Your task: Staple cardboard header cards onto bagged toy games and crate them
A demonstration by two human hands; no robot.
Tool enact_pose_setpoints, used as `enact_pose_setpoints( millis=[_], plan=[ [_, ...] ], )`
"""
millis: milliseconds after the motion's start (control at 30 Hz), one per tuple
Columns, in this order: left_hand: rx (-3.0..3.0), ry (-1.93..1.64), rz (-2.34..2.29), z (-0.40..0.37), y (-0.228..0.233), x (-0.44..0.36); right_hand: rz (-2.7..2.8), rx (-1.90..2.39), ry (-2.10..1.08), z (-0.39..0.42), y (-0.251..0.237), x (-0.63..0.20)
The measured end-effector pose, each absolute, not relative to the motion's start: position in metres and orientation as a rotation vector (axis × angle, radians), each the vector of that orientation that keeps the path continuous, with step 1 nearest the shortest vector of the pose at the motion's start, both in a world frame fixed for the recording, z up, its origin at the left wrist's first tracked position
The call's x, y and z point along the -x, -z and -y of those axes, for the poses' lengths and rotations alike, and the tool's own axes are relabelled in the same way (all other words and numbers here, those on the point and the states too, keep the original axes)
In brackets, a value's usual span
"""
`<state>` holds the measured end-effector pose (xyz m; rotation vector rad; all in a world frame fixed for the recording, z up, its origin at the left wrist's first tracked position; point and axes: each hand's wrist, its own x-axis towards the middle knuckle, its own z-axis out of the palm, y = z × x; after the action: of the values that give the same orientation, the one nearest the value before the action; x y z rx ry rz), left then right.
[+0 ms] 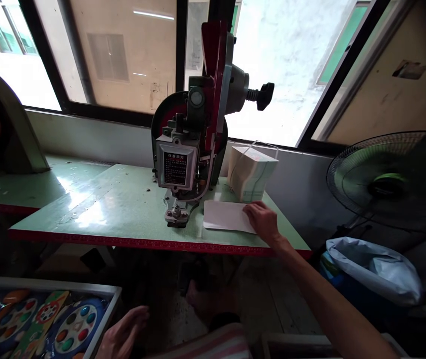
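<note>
White card stock, a flat sheet (224, 215), lies on the pale green surface (123, 209) under the right hand (262, 221). That hand reaches forward with the arm stretched out, palm down, fingers (250, 209) spread loosely and resting on the sheet's right end; it presses the sheet flat and does not pinch it. Just beyond the right hand, touching or nearly touching the sheet's far edge, stands a tied bundle of white sheets (252, 172), bound with a thin cord. To the left of the right hand, just beside the sheet, sits a green and red press machine (192, 134) with a label plate on its front and a black knob on its upper right side; its metal foot (176, 215) stands on the surface close to the sheet's left edge.

The left hand (123, 334) hangs low, well apart from the right, open with fingers relaxed and holding nothing. Just to its left is a tray (106, 299) of colourful printed cards (74, 329) with round dots. Far off to the right of the right hand stand a fan (392, 174) and a blue bag (373, 271).
</note>
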<state>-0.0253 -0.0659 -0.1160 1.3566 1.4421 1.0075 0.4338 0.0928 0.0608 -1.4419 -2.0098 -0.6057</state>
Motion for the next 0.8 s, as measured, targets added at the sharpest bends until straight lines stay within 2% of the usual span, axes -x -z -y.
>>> enact_pose_setpoints(
  millis=[233,400,500,667,800],
  plan=[
    [-1.832,-1.186,-1.26,0.022,0.051,-0.034,1.768,1.611,0.264,-0.072,-0.12,-0.442],
    [-2.003,-1.221,-1.12,0.007,-0.007,-0.065,1.898,1.473,0.004,-0.027,-0.125,-0.434],
    [-2.039,-1.1,-0.978,0.005,-0.029,-0.084,2.015,1.355,-0.306,0.005,-0.115,-0.42],
    [-1.973,-0.697,-0.822,0.008,-0.011,-0.109,1.914,1.346,-0.77,0.058,-0.072,-0.436],
    [-1.909,-0.61,-0.828,0.012,0.024,-0.109,1.86,1.946,-0.792,0.128,-0.009,-0.512]
  ],
)
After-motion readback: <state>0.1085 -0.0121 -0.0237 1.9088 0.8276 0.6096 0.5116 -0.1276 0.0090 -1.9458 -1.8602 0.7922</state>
